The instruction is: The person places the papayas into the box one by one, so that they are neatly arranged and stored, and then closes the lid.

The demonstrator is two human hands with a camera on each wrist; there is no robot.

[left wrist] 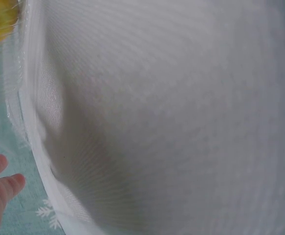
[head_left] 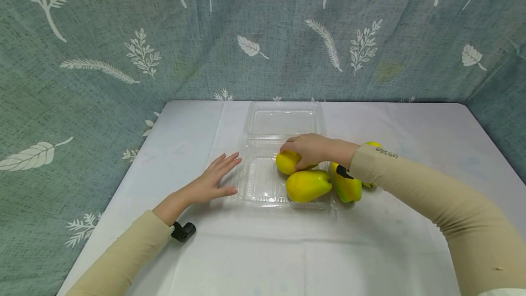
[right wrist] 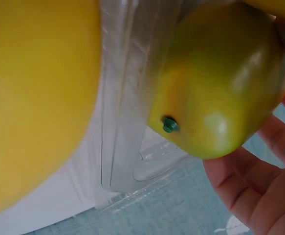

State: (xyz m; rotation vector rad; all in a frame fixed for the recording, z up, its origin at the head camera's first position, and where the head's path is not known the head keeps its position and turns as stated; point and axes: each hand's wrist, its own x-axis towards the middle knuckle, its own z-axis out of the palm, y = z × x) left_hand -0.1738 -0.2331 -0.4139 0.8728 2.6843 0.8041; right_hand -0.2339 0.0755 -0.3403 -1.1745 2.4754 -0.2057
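An open clear plastic clamshell box (head_left: pixel 263 182) lies on the table, its lid (head_left: pixel 283 122) folded back to the far side. My right hand (head_left: pixel 311 146) grips a yellow papaya (head_left: pixel 287 162) in the box's base, fingers curled over its top. The right wrist view shows this papaya's (right wrist: pixel 215 112) green stem end beside the clear wall. A second papaya (head_left: pixel 308 186) lies in the base, nearer to me. To the left of the box, my left hand (head_left: pixel 211 182) is spread with straight fingers, holding nothing.
Right of the box lies another papaya (head_left: pixel 347 186), partly under my right wrist. One more yellow fruit (head_left: pixel 373 144) is mostly hidden behind the right forearm. White cloth (head_left: pixel 287 255) covers the table, and a grey-green leaf-print curtain (head_left: pixel 263 22) hangs behind it.
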